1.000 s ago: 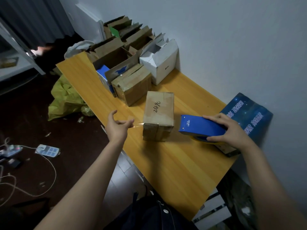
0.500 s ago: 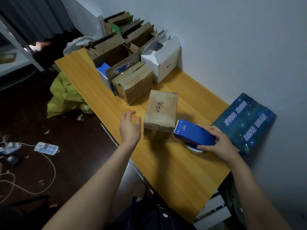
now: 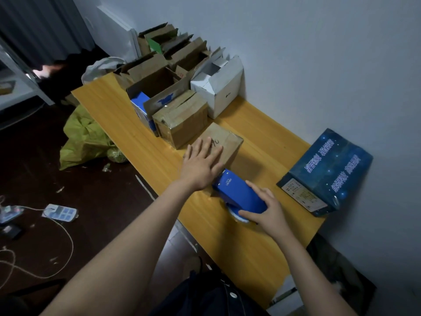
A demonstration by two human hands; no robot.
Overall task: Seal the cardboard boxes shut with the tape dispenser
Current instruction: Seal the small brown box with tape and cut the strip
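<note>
A small closed cardboard box (image 3: 230, 142) with handwriting on top stands in the middle of the wooden table (image 3: 250, 238). My left hand (image 3: 201, 161) lies flat on its top with the fingers spread. The blue tape dispenser (image 3: 239, 193) sits on the table against the box's near side, its front end touching the box just under my left hand. My right hand (image 3: 266, 212) grips the dispenser's rear end, fingers curled over the body.
Another taped brown box (image 3: 182, 119), an open box with a blue item (image 3: 145, 96), a white box (image 3: 218, 87) and several open cartons stand at the table's far end. A dark blue printed box (image 3: 328, 172) leans on the wall at right. A yellow bag (image 3: 84, 137) and a power strip (image 3: 60, 212) lie on the floor.
My left hand moved from beside the box onto its top and now lies flat there. My right hand slid the dispenser left until its front reached the box's near side.
</note>
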